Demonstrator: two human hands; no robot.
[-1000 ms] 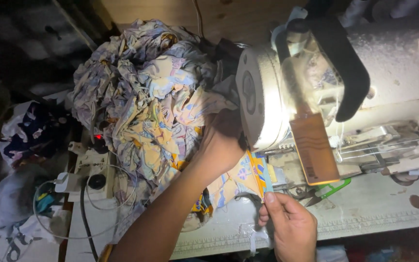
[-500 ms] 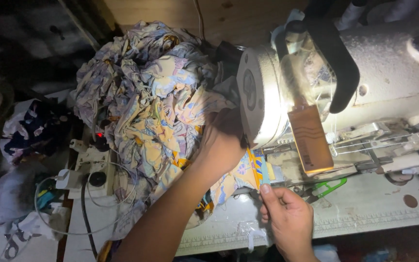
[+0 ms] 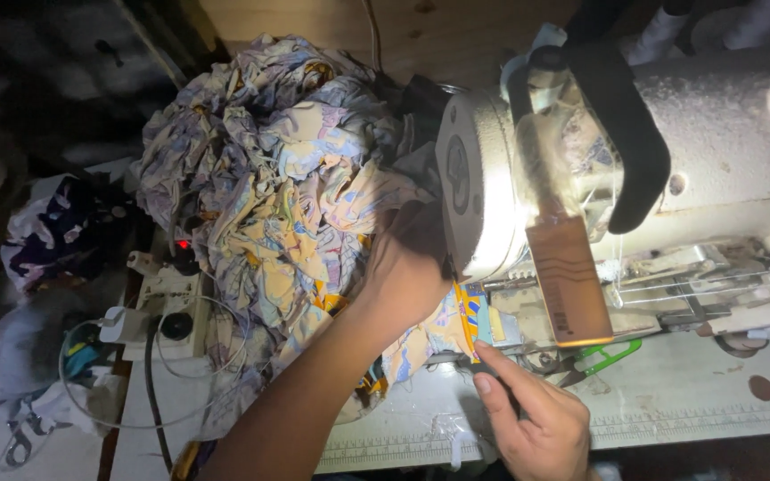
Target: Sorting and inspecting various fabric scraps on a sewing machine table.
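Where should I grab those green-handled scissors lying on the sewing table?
Take the green-handled scissors by the green handle loop, coming from the right. The loop sticks out free on the pale table, while the blade end points left, tucked under the sewing machine near the right hand.

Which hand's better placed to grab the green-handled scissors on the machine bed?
Right, probably. The right hand lies on the bed with its fingertips near the green-handled scissors. The left hand is farther off, pressed on the printed fabric beside the sewing machine.
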